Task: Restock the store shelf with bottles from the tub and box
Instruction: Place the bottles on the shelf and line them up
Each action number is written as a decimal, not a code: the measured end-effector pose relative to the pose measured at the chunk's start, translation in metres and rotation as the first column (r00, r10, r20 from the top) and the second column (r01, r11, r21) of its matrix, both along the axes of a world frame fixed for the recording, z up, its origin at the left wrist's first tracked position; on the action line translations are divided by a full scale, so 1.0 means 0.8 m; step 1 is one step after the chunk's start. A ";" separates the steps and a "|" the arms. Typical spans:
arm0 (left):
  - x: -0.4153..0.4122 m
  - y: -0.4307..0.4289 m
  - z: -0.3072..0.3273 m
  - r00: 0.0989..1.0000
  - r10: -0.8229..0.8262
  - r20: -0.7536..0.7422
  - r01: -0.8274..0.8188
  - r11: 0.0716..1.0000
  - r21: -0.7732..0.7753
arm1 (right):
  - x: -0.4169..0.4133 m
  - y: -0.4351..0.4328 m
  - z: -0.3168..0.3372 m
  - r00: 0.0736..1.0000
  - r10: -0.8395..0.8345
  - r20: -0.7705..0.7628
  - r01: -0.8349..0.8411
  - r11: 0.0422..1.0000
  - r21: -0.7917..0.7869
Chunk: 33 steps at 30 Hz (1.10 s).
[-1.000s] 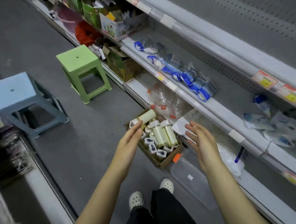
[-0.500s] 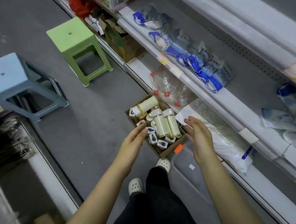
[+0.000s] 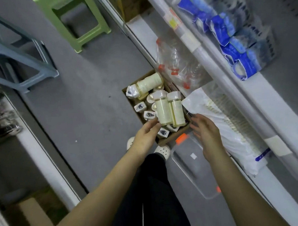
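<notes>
Head view: both hands have dropped closer to the box [image 3: 176,138] on the floor. The left hand [image 3: 146,135], fingers loosely spread, now reaches the nearest bottles [image 3: 163,112]; contact is unclear. The right hand [image 3: 206,134] hovers wide open and empty beside the box, over the tub [image 3: 191,171]. A pickup looks imminent. The bottle labels and shelf tag [image 3: 173,21] are unreadable.

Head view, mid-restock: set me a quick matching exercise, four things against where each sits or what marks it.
Things:
1 cardboard box
2 green stool
3 blue packs
4 clear tub

Places:
A up on the shelf
B on the floor, top of view
C on the floor, orange clip on its edge
D on the floor, holds cream bottles

Pairs: 1-D, 2-B, 3-A, 4-C.
</notes>
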State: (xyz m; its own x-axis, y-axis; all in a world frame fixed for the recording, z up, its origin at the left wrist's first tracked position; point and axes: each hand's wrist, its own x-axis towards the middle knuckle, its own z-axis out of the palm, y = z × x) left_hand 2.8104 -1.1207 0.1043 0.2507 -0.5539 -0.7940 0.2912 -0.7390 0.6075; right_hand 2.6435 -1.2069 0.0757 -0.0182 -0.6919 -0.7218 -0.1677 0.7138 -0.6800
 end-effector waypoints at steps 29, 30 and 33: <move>0.015 -0.138 -0.413 0.999 -0.030 -0.016 0.033 0.966 0.258 | 0.030 -0.096 -0.399 0.763 0.542 -0.352 -0.557 0.828 0.069; 0.016 -0.143 -0.421 1.000 -0.018 -0.007 0.019 0.967 0.253 | 0.031 -0.098 -0.405 0.755 0.543 -0.366 -0.562 0.824 0.063; 0.016 -0.155 -0.440 1.000 0.005 -0.006 -0.003 0.971 0.240 | 0.030 -0.101 -0.420 0.742 0.533 -0.408 -0.567 0.823 0.044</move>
